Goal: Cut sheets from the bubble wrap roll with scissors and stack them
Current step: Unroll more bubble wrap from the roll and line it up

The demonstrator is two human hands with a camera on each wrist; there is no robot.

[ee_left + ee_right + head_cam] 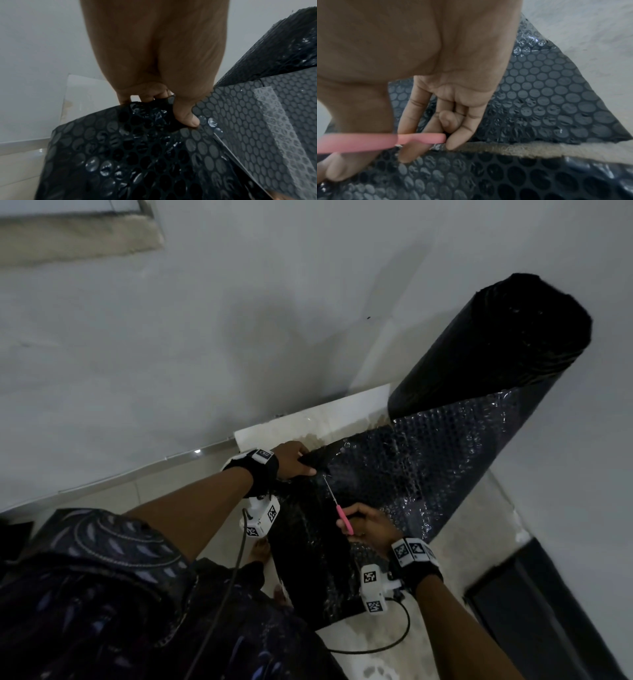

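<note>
My left hand [294,460] pinches the far edge of the wrap [404,460], thumb [187,117] on top; my right hand [368,525] grips the pink scissors [344,518], blades running toward the left thumb; only the head view shows the roll [493,344] standing far right; the right wrist view shows the cut gaping over floor [513,150].

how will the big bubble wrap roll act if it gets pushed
The bubble wrap roll looks upright and tall, so a shove near its top would probably tip it. Being air-filled film, it is likely light for its bulk. Its unrolled sheet sags, suggesting floppiness.
</note>
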